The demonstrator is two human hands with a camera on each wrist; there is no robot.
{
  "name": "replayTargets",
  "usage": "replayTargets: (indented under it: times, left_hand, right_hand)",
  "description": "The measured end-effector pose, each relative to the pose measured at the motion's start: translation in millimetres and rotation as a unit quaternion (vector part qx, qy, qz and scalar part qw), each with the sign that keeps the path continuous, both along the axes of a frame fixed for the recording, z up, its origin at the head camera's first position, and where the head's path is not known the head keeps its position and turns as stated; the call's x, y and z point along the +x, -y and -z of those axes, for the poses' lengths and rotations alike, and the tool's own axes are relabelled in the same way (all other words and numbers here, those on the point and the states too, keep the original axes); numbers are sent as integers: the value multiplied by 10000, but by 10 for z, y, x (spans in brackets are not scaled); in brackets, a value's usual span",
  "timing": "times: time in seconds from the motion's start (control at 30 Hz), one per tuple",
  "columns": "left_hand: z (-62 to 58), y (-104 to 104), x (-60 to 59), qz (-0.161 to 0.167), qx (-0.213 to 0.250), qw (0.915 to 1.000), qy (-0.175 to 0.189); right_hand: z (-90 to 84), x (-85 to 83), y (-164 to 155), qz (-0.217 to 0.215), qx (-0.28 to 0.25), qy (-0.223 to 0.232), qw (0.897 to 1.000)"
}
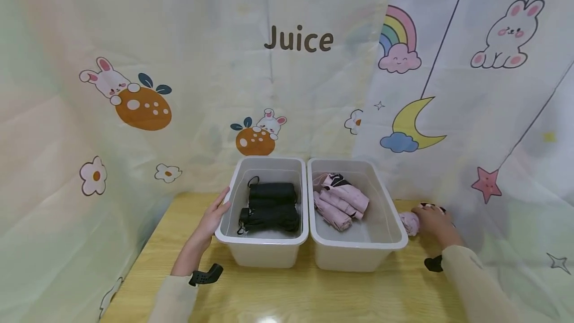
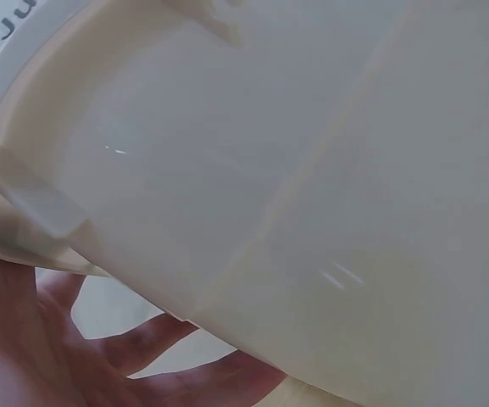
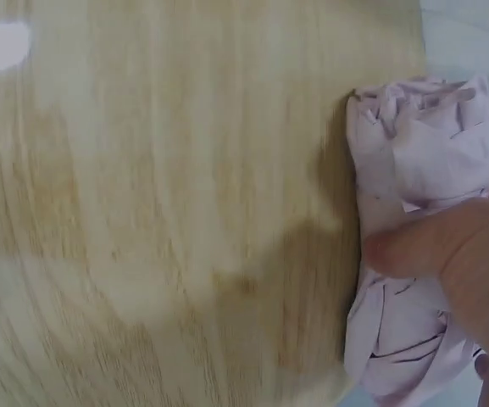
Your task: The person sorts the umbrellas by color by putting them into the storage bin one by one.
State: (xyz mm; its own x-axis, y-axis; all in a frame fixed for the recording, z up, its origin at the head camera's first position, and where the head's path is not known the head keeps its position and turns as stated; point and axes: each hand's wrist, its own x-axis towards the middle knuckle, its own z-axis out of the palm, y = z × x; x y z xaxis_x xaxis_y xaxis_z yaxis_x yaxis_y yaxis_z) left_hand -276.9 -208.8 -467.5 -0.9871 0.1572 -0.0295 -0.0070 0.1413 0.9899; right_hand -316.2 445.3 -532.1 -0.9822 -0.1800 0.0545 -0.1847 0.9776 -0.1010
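My left hand (image 1: 210, 220) rests against the outer left side of the left white bin (image 1: 264, 253), its fingers fairly straight and spread along the wall in the left wrist view. Inside that bin lie two black folded umbrellas (image 1: 271, 217), both with a wrist loop. Several pink folded umbrellas (image 1: 343, 196) lie together in the right white bin (image 1: 354, 258). To the right of this bin, my right hand (image 1: 436, 223) grips another pink folded umbrella (image 3: 426, 161) on the table, thumb across its near side. Its far part is hidden by the hand.
The two bins stand side by side on a wooden table (image 1: 264, 295). A printed cloth curtain (image 1: 305, 93) hangs close behind them and along both sides. A black wrist strap device (image 1: 206, 274) sits on the left wrist.
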Motion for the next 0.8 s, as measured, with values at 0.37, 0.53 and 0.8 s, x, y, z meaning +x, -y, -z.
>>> replayTargets:
  times: [0.37, 0.53, 0.8]
  left_hand:
    - [186, 25, -107, -256, -59, 9996, -35]
    - [187, 18, -100, -287, -123, 9995, -8]
    - [159, 21, -119, -355, -192, 9992, -36]
  right_hand:
    - [199, 95, -119, -129, -39, -303, 9995]
    - [271, 185, -107, -271, -165, -644, 9974]
    - [219, 171, -106, -35, -781, -788, 9938]
